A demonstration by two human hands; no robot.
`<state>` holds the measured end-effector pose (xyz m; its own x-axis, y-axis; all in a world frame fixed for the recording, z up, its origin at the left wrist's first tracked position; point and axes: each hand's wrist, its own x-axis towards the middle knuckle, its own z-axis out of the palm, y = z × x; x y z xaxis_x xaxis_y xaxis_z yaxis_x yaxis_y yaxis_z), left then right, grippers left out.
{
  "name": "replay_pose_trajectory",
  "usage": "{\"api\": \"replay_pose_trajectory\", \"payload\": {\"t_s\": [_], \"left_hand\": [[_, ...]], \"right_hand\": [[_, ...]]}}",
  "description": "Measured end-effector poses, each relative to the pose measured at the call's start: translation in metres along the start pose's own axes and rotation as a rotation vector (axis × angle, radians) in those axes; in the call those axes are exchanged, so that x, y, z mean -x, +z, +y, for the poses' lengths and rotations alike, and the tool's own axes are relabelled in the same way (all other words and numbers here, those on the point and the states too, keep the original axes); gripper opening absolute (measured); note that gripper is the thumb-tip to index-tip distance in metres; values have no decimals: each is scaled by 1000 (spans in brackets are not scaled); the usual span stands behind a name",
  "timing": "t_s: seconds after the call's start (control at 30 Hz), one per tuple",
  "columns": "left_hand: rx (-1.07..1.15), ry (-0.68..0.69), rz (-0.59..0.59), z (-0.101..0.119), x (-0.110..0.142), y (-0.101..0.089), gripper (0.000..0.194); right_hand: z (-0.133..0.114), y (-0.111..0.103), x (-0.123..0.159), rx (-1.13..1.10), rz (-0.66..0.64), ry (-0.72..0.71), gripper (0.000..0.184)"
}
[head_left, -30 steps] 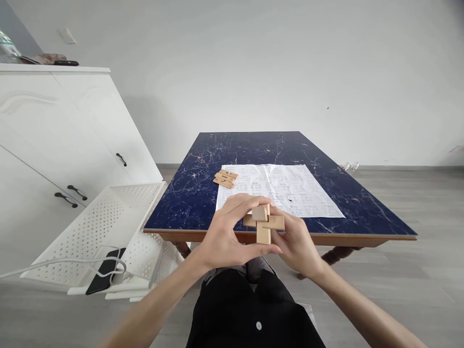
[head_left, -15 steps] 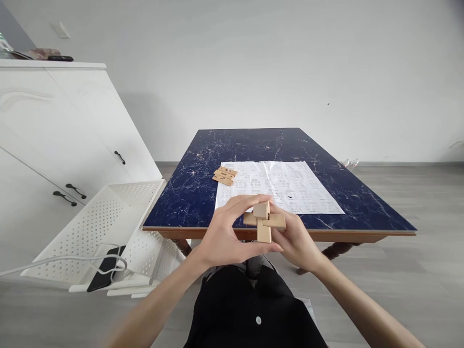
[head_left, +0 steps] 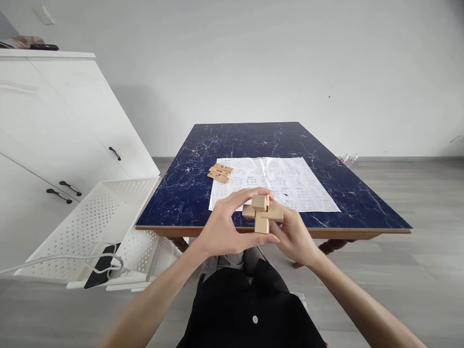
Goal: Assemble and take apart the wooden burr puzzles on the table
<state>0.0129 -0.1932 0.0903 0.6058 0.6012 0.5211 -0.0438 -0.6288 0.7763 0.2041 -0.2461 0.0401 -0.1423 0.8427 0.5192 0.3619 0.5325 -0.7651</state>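
Observation:
Between my hands is a wooden burr puzzle (head_left: 261,216), made of interlocking pale bars that cross each other. My left hand (head_left: 232,224) grips it from the left, its fingers over the top bar and its thumb under the lower one. On the right side my right hand (head_left: 295,237) is closed around the puzzle, with part of its fingers hidden behind the bars. The puzzle is held above the table's near edge. Beyond it, several flat wooden pieces with dark markings (head_left: 220,172) lie at the left edge of a printed paper sheet (head_left: 279,179).
The sheet rests on a dark blue marbled table (head_left: 246,137). To the left stand a white cabinet (head_left: 72,116) with black handles and a white perforated basket (head_left: 68,232). A black phone-like object (head_left: 103,266) and a pale cable (head_left: 54,259) are at the basket.
The camera view has shifted slightly. The puzzle is tilted a little differently and sits slightly higher in view. Both hands keep their hold on it.

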Motion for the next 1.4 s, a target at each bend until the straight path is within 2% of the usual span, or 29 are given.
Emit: {"api": "replay_pose_trajectory", "payload": {"t_s": [0.17, 0.33, 0.43, 0.5, 0.57, 0.63, 0.73, 0.83, 0.93, 1.03, 1.13, 1.27, 1.4], "left_hand": [[-18, -42, -46, -7, -19, -1, 71], [18, -211, -70, -29, -45, 3, 76], [-4, -328, -61, -48, -60, 8, 88], [-44, -377, -31, -62, -70, 9, 84], [-79, -389, -8, -76, -80, 6, 75], [-101, -377, -12, -90, -90, -1, 68], [-115, -379, -82, -110, -100, -18, 71], [-82, -396, -184, -127, -105, -33, 76], [-54, -409, -220, -140, -106, -40, 76], [-54, -428, -164, -152, -101, -39, 70], [-45, -429, -125, -161, -94, -35, 67], [31, -399, -167, -167, -89, -33, 74], [126, -351, -188, -166, -92, -33, 53]], "right_hand": [[10, -11, -9, 21, 17, 0, 23], [33, -24, -30, 221, 158, 26, 13], [53, -26, -46, 386, 199, 27, 22], [66, -26, -57, 436, 201, 41, 26], [78, -27, -70, 412, 172, 77, 25], [89, -31, -84, 313, 68, 128, 19], [104, -40, -103, 61, -160, 216, 13], [121, -45, -118, -125, -291, 307, 18], [135, -42, -127, -141, -318, 345, 23], [144, -36, -129, -92, -285, 370, 21], [147, -34, -125, -71, -261, 387, 17], [146, -36, -120, -83, -251, 386, 19], [146, -36, -117, -78, -245, 394, 17]]}}
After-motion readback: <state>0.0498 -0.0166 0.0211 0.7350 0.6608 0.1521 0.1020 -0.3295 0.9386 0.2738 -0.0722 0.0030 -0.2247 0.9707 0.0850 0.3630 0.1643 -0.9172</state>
